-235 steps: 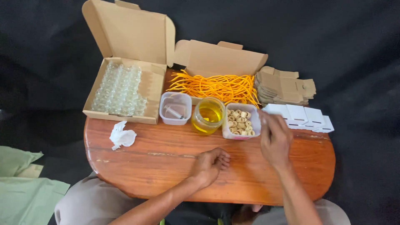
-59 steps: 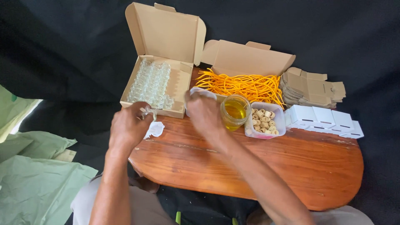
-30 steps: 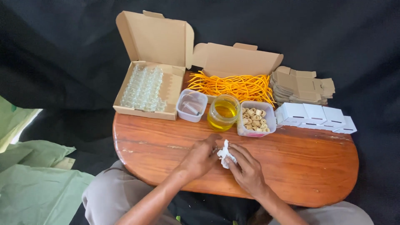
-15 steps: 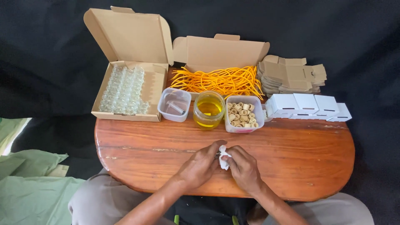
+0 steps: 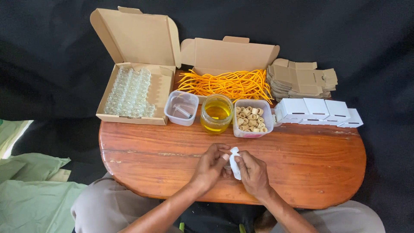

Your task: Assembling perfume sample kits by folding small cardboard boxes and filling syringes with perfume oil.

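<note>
Fingers of the left hand [image 5: 210, 166] and right hand [image 5: 254, 172] pinch together around a small white cloth [image 5: 234, 162], both closed on it low over the wooden table [image 5: 302, 172]. Whatever is wrapped inside, I cannot tell. That cloth looks soft and light, easily crumpled, probably best gripped by its bunched folds. Just beyond the fingertips stands a jar of yellow liquid [image 5: 216, 113], with a tub of small rings [image 5: 252, 118] beside it.
</note>
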